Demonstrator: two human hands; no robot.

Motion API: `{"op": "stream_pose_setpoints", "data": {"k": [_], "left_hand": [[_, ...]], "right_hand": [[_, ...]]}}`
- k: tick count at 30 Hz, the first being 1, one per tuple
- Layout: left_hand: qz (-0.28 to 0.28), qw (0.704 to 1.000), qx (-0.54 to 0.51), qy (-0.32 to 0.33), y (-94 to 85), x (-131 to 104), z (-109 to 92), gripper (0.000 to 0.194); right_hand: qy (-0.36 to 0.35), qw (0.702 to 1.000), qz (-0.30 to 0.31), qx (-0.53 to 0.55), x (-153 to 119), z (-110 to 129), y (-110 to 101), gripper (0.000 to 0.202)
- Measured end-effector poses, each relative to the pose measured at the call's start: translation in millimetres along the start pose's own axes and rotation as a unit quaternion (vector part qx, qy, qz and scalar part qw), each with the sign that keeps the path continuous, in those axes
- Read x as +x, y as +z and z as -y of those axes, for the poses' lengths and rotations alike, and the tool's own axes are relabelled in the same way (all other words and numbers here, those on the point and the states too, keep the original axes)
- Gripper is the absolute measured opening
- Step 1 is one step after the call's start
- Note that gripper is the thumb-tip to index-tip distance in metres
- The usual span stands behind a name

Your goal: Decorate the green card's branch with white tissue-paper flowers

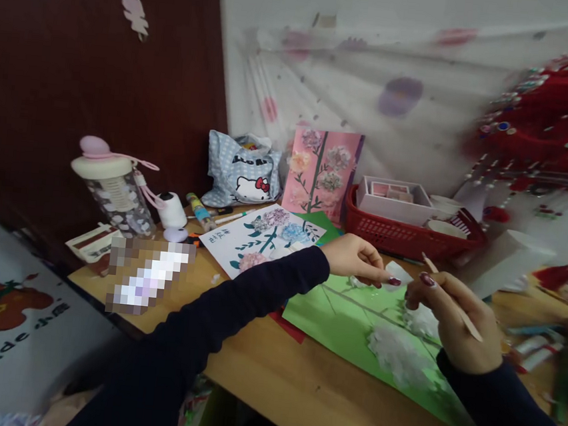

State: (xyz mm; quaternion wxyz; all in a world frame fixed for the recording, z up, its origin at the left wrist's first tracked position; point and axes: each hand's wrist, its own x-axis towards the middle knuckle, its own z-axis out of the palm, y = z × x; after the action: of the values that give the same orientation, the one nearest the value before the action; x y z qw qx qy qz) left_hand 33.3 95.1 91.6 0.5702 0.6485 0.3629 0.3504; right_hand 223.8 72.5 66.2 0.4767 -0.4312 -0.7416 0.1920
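My left hand (357, 257) reaches over the green sheet (326, 321), its fingers closed on a small piece of white paper (398, 275). Facing it, my right hand (467, 321) is closed around a slim pale wooden stick (460, 314), which slants across the fingers. The right fingertips are close to the paper; whether they touch it I cannot tell. Below the hands, a crumpled white paper flower (398, 354) lies on the green sheet, and another white paper clump (422, 319) sits partly behind my right hand. Thin stem lines run across the sheet.
A white picture with paper flowers (226, 237) lies left of the green sheet. Behind stand a pink flower picture (299, 188), a blue checked bag (223, 167) and a red basket (377, 231). A bottle (115, 193) stands left; a white roll (505, 264) is at right.
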Motion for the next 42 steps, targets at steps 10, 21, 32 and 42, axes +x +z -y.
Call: {"op": "stream_pose_setpoints", "data": {"k": [10,21,32,42], "left_hand": [[0.089,0.996,-0.012,0.021,5.8,-7,-7,0.025],[0.089,0.992,0.051,0.079,-0.2,-7,-6,0.03],[0.105,0.99,0.078,0.046,11.1,-12,-9,0.029],[0.101,0.989,0.078,0.074,6.6,-12,-12,0.028]], "right_hand": [[0.017,0.992,0.115,0.044,-3,2,2,0.043],[-0.004,0.987,0.104,0.126,-6,23,0,0.036],[-0.023,0.983,0.152,0.101,-11,23,0,0.027],[-0.005,0.971,0.156,0.181,-9,23,-2,0.03]]}}
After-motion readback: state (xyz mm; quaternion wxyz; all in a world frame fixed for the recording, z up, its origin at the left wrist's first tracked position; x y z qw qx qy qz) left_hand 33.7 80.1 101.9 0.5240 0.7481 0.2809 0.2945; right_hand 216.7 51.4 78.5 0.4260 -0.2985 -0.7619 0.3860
